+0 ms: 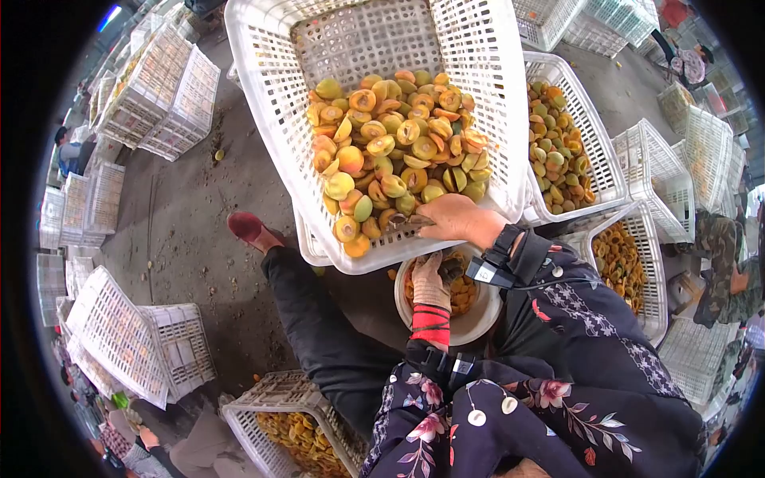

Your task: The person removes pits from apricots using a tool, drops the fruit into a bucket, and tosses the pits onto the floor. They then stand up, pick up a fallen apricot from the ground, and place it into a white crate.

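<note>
A white plastic crate (494, 119) stands tilted in front of me, with halved and whole apricots (390, 147) heaped toward its near end. My right hand (456, 218) reaches over the near rim at the lower right of the heap. Its fingers are closed around something small and dark that I cannot make out, next to the nearest fruit. Just below the rim, my left hand (429, 287), in a pale glove, is over a white bucket (474, 331) of orange apricot pieces (462, 296). Its fingers look curled together; what they hold is hidden.
Crates of apricots stand to the right (558, 151) and lower right (621, 259). Another crate (291, 430) with darker fruit is by my leg. Stacked white crates (163, 88) line the left side of the dirty floor (187, 239). Other people sit at the edges.
</note>
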`<state>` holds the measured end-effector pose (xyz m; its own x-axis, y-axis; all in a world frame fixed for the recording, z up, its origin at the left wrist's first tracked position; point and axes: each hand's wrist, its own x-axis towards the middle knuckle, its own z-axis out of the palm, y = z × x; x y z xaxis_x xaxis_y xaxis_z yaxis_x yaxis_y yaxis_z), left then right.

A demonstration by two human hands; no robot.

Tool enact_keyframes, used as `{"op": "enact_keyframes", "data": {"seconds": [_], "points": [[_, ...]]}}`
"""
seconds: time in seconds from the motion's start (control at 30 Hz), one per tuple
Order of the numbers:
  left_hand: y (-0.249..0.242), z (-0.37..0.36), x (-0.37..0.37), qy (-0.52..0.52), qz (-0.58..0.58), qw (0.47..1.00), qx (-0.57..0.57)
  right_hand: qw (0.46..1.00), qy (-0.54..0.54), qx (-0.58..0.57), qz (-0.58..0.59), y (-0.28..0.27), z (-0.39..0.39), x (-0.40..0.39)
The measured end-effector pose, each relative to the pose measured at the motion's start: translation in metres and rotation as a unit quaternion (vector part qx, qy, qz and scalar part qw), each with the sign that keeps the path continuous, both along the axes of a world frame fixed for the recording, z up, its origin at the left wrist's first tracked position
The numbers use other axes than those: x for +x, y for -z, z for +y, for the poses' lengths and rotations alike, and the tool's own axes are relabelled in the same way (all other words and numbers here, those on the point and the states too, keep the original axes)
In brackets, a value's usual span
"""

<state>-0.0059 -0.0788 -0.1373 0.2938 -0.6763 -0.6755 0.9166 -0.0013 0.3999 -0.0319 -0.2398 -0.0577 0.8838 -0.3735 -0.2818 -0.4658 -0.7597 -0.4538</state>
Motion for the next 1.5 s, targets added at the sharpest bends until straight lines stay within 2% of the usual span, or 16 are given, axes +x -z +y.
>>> {"op": "enact_keyframes", "data": {"seconds": [0.23, 0.3, 0.37, 0.43, 0.5, 0.53, 0.57, 0.63, 0.7, 0.73, 0.77, 0.8, 0.83, 0.9, 1.03, 1.5], "points": [[0.032, -0.001, -0.004, 0.003, 0.032, 0.999, -0.007, 0.998, 0.067, -0.008, -0.005, 0.0, 0.005, -0.008], [0.06, 0.005, -0.003, 0.048, -0.188, 0.977, -0.087, 0.995, 0.085, -0.01, -0.048, 0.005, 0.002, -0.016], [0.047, 0.002, 0.001, 0.045, -0.16, 0.985, -0.052, 0.99, 0.104, -0.012, -0.091, -0.001, 0.002, -0.022], [0.006, 0.003, 0.008, 0.047, -0.133, 0.99, -0.019, 0.903, 0.287, 0.284, -0.149, -0.035, 0.007, -0.028], [-0.035, 0.019, 0.014, 0.128, -0.113, 0.985, -0.017, 0.887, 0.288, 0.33, -0.145, -0.048, 0.01, -0.041], [-0.032, 0.017, 0.02, 0.193, -0.329, 0.923, -0.053, 0.862, 0.294, 0.391, -0.133, -0.057, 0.016, -0.048], [-0.032, 0.023, 0.02, 0.198, -0.33, 0.922, -0.054, 0.833, 0.298, 0.451, -0.121, -0.062, 0.023, -0.054], [-0.056, 0.036, 0.021, 0.124, -0.116, 0.981, -0.097, 0.8, 0.271, 0.517, -0.138, -0.06, 0.04, -0.065], [-0.059, 0.038, 0.026, 0.116, -0.134, 0.973, -0.148, 0.802, 0.277, 0.508, -0.15, -0.067, 0.062, -0.067], [-0.061, 0.038, 0.029, 0.128, -0.517, 0.835, -0.137, 0.847, 0.273, 0.435, -0.137, -0.074, 0.071, -0.067], [-0.064, 0.038, 0.03, 0.118, -0.815, 0.558, -0.105, 0.86, 0.283, 0.404, -0.133, -0.085, 0.079, -0.072], [-0.072, 0.044, 0.024, 0.172, -0.696, 0.691, -0.095, 0.892, 0.267, 0.318, -0.176, -0.087, 0.086, -0.075], [-0.087, 0.048, 0.02, 0.174, -0.699, 0.687, -0.096, 0.915, 0.249, 0.229, -0.218, -0.089, 0.092, -0.08], [-0.111, 0.055, 0.014, 0.131, -0.281, 0.944, -0.111, 0.922, 0.216, 0.163, -0.278, -0.081, 0.101, -0.089], [-0.126, 0.063, -0.006, 0.118, -0.331, 0.925, -0.144, 0.879, 0.246, 0.188, -0.363, -0.103, 0.13, -0.108], [-0.197, 0.083, -0.032, 0.009, -0.267, 0.958, -0.103, 0.918, 0.21, 0.079, -0.326, -0.151, 0.191, -0.151]]}}
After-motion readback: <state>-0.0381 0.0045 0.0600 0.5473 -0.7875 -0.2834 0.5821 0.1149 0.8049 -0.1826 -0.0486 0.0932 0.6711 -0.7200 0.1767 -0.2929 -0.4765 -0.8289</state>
